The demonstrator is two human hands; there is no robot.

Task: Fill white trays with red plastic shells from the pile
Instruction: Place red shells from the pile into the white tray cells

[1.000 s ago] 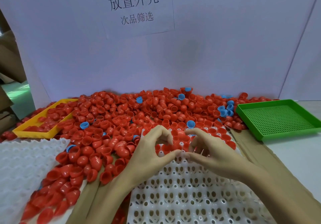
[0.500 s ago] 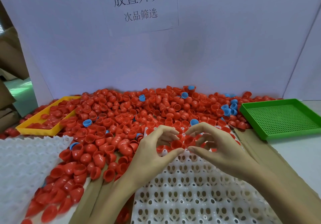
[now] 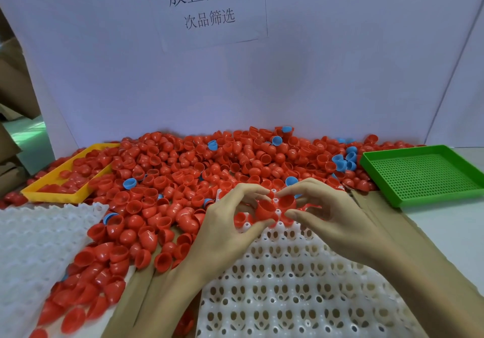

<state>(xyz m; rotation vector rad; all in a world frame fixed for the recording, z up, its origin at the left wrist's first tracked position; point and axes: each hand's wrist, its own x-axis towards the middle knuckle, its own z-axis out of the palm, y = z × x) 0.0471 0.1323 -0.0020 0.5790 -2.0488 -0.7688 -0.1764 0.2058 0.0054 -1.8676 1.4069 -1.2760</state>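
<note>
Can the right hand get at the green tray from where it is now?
Probably yes. The green tray sits open on the right, with only bare cardboard between it and the right hand, though that hand holds a red shell.

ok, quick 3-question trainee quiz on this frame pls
1. True or false: the green perforated plastic tray holds red shells.
2. What does each hand pinch? A) a blue cap B) a red plastic shell C) nothing
3. The yellow plastic tray lies on the person's ____ side.

Key: 1 false, it holds none. 2 B: left hand and right hand each pinch a red plastic shell over the white moulded tray. 3 left.
</note>
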